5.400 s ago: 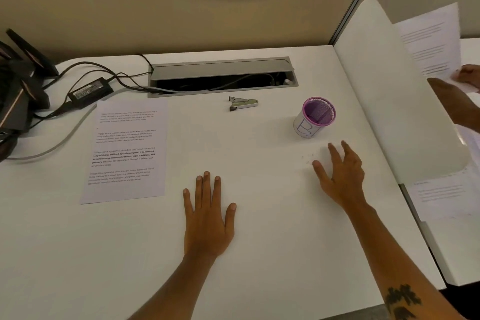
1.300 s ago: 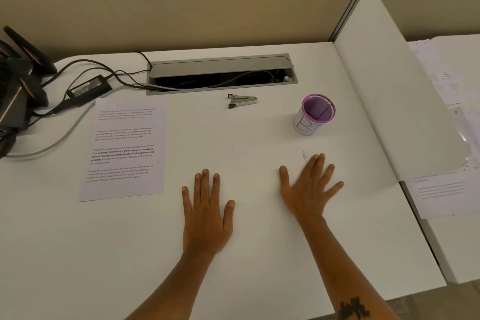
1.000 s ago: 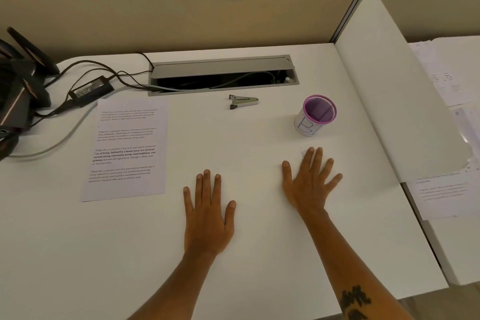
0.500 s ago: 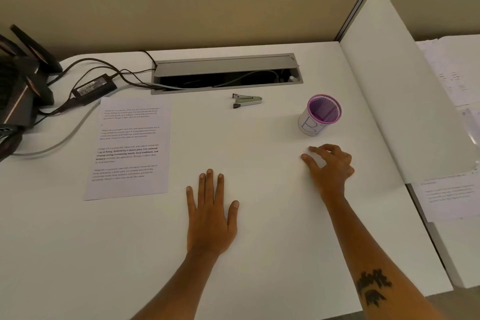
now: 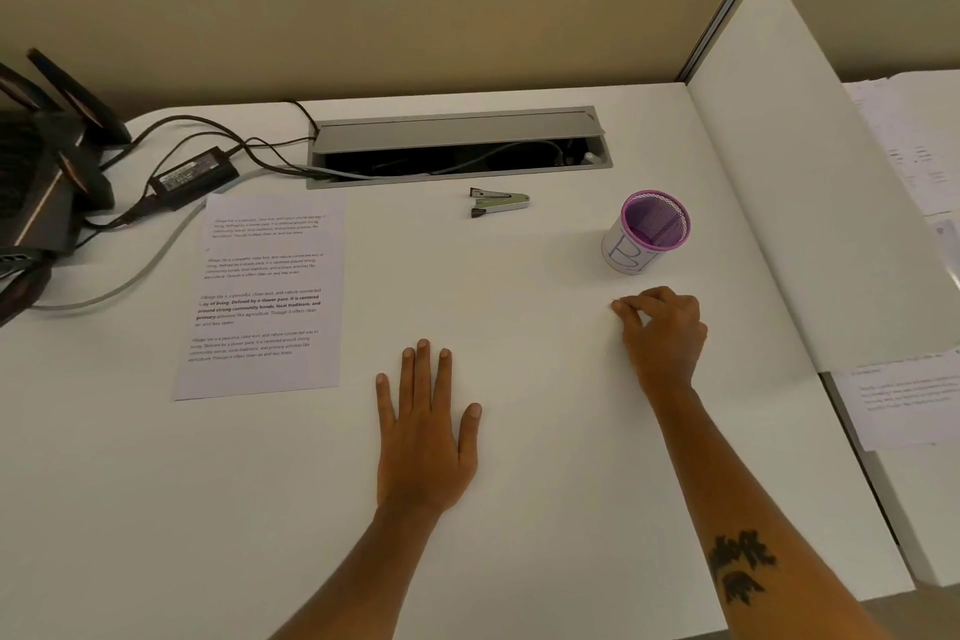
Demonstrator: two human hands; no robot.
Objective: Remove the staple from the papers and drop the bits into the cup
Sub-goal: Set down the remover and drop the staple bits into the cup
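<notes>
My left hand point(image 5: 423, 437) lies flat on the white desk point(image 5: 545, 509), fingers apart, holding nothing. My right hand point(image 5: 662, 327) is curled just in front of the purple mesh cup point(image 5: 647, 231), with thumb and fingertips pinched together on the desk surface where small staple bits lay; the bits are hidden under the fingertips. The printed papers point(image 5: 265, 296) lie flat to the left of my left hand. A metal staple remover point(image 5: 498, 202) rests behind, between the papers and the cup.
An open grey cable tray point(image 5: 457, 146) runs along the back of the desk. A power adapter point(image 5: 192, 177), cables and a black device point(image 5: 41, 172) crowd the far left. A white divider point(image 5: 810, 182) stands on the right, with more papers point(image 5: 904, 395) on the desk beyond.
My right hand went from lying flat with spread fingers to sliding towards the cup and curling into a pinch over the specks. My left hand has stayed flat.
</notes>
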